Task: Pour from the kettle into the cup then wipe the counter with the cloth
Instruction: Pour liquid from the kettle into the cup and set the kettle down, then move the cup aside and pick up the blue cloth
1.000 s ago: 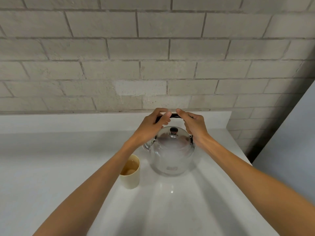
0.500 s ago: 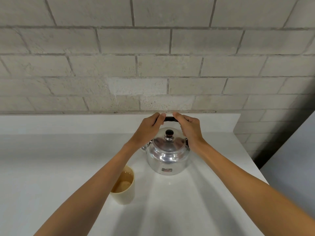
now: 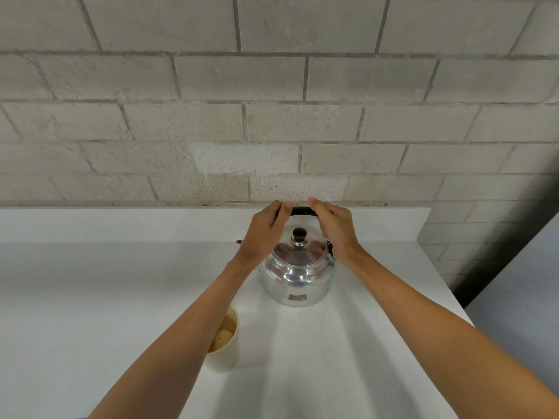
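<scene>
A shiny metal kettle (image 3: 298, 275) with a black lid knob stands upright on the white counter (image 3: 90, 297), close to the back wall. Both hands rest on its black top handle: my left hand (image 3: 266, 234) curls over the left end, my right hand (image 3: 334, 231) over the right end. A cream cup (image 3: 225, 349) holding brownish liquid stands on the counter in front and to the left of the kettle, partly hidden by my left forearm. No cloth is in view.
A grey block wall (image 3: 272, 116) rises behind a low white backsplash (image 3: 121, 222). The counter ends at a right edge (image 3: 453, 297), beyond which lies a grey surface (image 3: 520, 297).
The view has tilted up and drawn closer, so the kettle and cup sit lower in the frame. The earlier haze over the kettle has gone. Both hands stay on the handle.
</scene>
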`<action>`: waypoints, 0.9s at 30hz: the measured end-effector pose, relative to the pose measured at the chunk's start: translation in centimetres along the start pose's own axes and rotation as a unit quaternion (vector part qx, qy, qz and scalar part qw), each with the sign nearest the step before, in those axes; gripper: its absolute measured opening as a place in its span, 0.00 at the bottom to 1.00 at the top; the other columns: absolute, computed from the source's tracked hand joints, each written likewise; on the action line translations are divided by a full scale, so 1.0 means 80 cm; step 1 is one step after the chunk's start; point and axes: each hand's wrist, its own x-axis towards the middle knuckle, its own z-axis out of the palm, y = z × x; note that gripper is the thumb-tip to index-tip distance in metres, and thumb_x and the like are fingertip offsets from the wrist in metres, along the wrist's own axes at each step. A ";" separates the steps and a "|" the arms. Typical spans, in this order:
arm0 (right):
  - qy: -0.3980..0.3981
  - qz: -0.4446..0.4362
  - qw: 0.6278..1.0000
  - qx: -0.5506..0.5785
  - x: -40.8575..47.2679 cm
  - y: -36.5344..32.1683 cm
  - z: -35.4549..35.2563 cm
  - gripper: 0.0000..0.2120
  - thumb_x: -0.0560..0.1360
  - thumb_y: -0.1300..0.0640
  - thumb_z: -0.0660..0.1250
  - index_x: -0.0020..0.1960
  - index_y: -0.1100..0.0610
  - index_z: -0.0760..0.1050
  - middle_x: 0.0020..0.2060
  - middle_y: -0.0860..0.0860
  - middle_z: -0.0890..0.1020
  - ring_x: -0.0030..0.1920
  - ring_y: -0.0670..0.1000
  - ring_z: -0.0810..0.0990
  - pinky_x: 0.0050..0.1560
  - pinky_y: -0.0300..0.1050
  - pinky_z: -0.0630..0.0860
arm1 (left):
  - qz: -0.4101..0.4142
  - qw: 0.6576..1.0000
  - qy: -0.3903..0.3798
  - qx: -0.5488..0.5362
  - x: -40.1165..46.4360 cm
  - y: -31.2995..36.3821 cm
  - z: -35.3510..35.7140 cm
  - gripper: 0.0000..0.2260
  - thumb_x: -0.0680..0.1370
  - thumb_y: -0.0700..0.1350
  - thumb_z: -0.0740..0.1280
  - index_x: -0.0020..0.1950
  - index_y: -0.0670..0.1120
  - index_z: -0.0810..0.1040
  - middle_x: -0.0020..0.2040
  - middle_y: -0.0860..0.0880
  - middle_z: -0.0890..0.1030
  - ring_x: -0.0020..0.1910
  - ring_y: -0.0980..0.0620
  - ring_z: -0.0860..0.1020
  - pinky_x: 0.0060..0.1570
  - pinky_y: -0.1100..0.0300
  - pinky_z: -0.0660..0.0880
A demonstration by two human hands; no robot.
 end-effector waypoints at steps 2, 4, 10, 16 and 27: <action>-0.001 -0.003 1.000 -0.009 -0.002 -0.002 -0.002 0.25 0.75 0.50 0.69 0.21 0.49 0.68 0.17 0.41 0.63 0.19 0.42 0.62 0.23 0.28 0.63 | -0.001 1.000 -0.002 -0.007 -0.001 0.001 0.001 0.18 0.81 0.49 0.57 0.44 0.34 0.73 0.35 0.43 0.73 0.33 0.55 0.69 0.36 0.70 0.68; -0.003 -0.004 1.000 -0.021 -0.003 -0.002 -0.003 0.23 0.75 0.48 0.68 0.23 0.50 0.69 0.18 0.42 0.63 0.20 0.42 0.61 0.24 0.30 0.62 | -0.010 1.000 -0.006 -0.006 -0.001 0.002 0.000 0.17 0.81 0.49 0.57 0.44 0.36 0.74 0.35 0.45 0.74 0.32 0.59 0.69 0.36 0.71 0.68; -0.010 -0.038 0.992 -0.122 -0.010 -0.010 -0.005 0.16 0.74 0.40 0.66 0.40 0.53 0.76 0.36 0.44 0.80 0.38 0.41 0.77 0.48 0.38 0.72 | -0.051 0.998 -0.046 0.016 -0.001 0.010 -0.009 0.18 0.80 0.56 0.54 0.51 0.44 0.76 0.43 0.52 0.78 0.44 0.62 0.76 0.47 0.68 0.69; 0.037 -0.047 0.988 -0.143 -0.029 -0.040 -0.014 0.24 0.75 0.44 0.68 0.65 0.57 0.72 0.59 0.49 0.76 0.58 0.47 0.73 0.56 0.37 0.68 | -0.011 0.998 -0.039 0.052 -0.016 0.033 -0.042 0.22 0.81 0.55 0.54 0.57 0.37 0.75 0.54 0.37 0.79 0.54 0.42 0.75 0.55 0.52 0.71; 0.059 -0.056 0.995 -0.063 -0.102 -0.112 -0.027 0.05 0.77 0.61 0.65 0.51 0.55 0.77 0.46 0.47 0.79 0.48 0.46 0.77 0.48 0.36 0.73 | -0.028 0.996 -0.015 0.081 -0.096 0.097 -0.107 0.07 0.79 0.47 0.61 0.53 0.51 0.78 0.50 0.57 0.79 0.49 0.66 0.75 0.44 0.74 0.69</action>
